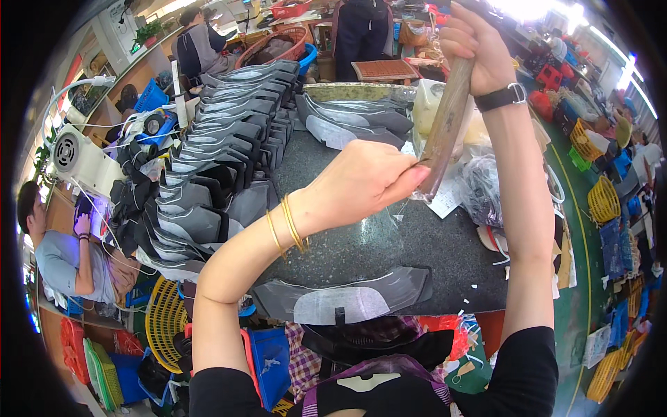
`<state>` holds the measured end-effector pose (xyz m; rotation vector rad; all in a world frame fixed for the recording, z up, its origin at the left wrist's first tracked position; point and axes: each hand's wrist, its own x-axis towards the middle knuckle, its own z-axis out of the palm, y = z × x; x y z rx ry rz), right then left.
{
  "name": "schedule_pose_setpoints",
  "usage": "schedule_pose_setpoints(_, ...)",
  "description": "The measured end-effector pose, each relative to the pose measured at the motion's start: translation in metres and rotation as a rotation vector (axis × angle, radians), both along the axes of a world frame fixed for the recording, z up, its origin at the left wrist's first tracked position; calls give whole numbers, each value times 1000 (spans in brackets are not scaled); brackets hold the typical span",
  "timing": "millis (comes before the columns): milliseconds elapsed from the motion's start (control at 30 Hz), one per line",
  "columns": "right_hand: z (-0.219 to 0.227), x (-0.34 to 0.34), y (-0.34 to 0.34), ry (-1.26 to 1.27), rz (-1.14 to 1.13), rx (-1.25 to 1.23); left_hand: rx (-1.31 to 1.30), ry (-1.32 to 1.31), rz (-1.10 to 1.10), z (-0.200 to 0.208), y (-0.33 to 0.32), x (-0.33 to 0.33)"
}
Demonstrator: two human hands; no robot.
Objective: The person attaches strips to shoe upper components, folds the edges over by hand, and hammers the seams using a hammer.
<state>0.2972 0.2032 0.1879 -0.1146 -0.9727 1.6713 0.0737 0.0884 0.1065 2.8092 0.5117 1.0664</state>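
Note:
My right hand (479, 52), raised at the upper right, is closed round the top of a flat brown wooden stick (448, 115). The stick slants down toward the table. At its lower end my left hand (368, 181) is closed, thumb and forefinger pinched against the stick's edge; what lies between them is too small to make out. A curved dark grey panel (403, 285) with a paler patch lies on the table's near edge. Similar panels form a long overlapping row (229, 132) on the left, and a smaller pile (354, 118) sits at the back.
The dark speckled tabletop (313, 257) stretches between these piles. A cloudy plastic container (427, 104) and a crumpled clear bag (481, 184) stand on the right, near white paper (445, 201). A person (76, 250) sits at the left; a yellow basket (165, 323) is below.

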Motion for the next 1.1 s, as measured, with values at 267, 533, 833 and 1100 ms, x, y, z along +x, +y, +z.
schedule_pose_setpoints(267,-9,18,13,144,-225,26,-13,-263,147,-23,0,-15)
schedule_pose_setpoints(533,-8,12,5,138,-278,79,305,-12,386,-7,-13,1)
schedule_pose_setpoints(833,-24,11,9,188,-81,-60,225,-15,106,-14,-1,-10)
schedule_pose_setpoints(1100,-23,12,8,181,-89,-55,-298,-257,58,-21,-17,-10)
